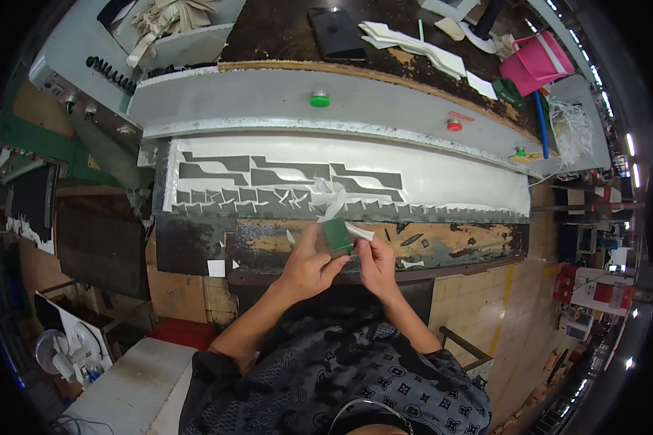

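Note:
My left hand (306, 264) is closed around a small green block (337, 238) in front of my body. Pinched by my right hand (376, 262), just right of the block, is a narrow white piece (360, 232), perhaps a rolled or folded strip. Thin white scraps (333, 204) stick up beyond the block. Past both hands lies a white sheet (457, 174) with long, stepped shapes cut out of it, showing a dark surface beneath. Small jagged offcuts line its near edge.
A grey machine beam (232, 101) with green and red buttons crosses behind the sheet. On the dark shelf above lie a phone (337, 33), white cut pieces (413, 45) and a pink bucket (535, 64). A worn board (450, 243) with scraps runs along the near side.

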Demonstrator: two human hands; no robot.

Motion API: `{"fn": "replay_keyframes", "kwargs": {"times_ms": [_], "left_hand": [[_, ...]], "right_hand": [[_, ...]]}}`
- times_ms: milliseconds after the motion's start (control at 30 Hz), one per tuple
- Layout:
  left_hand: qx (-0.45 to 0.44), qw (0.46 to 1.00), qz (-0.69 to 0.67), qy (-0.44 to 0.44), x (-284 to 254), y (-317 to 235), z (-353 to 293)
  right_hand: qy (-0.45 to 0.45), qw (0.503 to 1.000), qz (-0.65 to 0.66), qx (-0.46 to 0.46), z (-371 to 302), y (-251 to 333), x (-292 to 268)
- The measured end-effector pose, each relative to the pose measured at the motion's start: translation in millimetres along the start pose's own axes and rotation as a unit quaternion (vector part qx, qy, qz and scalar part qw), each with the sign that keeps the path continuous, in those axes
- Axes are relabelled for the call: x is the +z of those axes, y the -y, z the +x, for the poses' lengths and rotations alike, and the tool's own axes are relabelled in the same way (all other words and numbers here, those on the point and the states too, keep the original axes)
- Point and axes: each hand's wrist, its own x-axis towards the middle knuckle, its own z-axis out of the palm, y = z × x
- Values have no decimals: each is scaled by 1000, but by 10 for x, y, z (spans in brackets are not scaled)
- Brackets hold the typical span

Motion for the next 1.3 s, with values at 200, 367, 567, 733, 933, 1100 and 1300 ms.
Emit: {"fn": "replay_keyframes", "kwargs": {"times_ms": [200, 367, 567, 733, 933, 1100, 1300], "left_hand": [[26, 991, 56, -116, -369, -191, -128], [-12, 951, 119, -285, -960, -375, -328], [-46, 962, 179, -201, -1284, -296, -475], [-42, 970, 166, -175, -1125, -353, -616], [-52, 974, 114, -189, -783, -366, -712], [-45, 975, 91, -198, -654, -406, -752], [-167, 919, -83, -348, -397, -115, -745]], "right_hand": [[-290, 906, 268, 153, 382, -397, -313], [-374, 923, 83, 22, 701, -188, -1269], [-60, 965, -242, -84, 1487, 904, -756], [77, 989, -119, -51, 2668, 1328, 37], [46, 994, 94, -24, 4178, 1439, 546], [-181, 900, -360, -165, 4405, 1334, 396], [74, 922, -192, -329, 2491, 654, 179]]}}
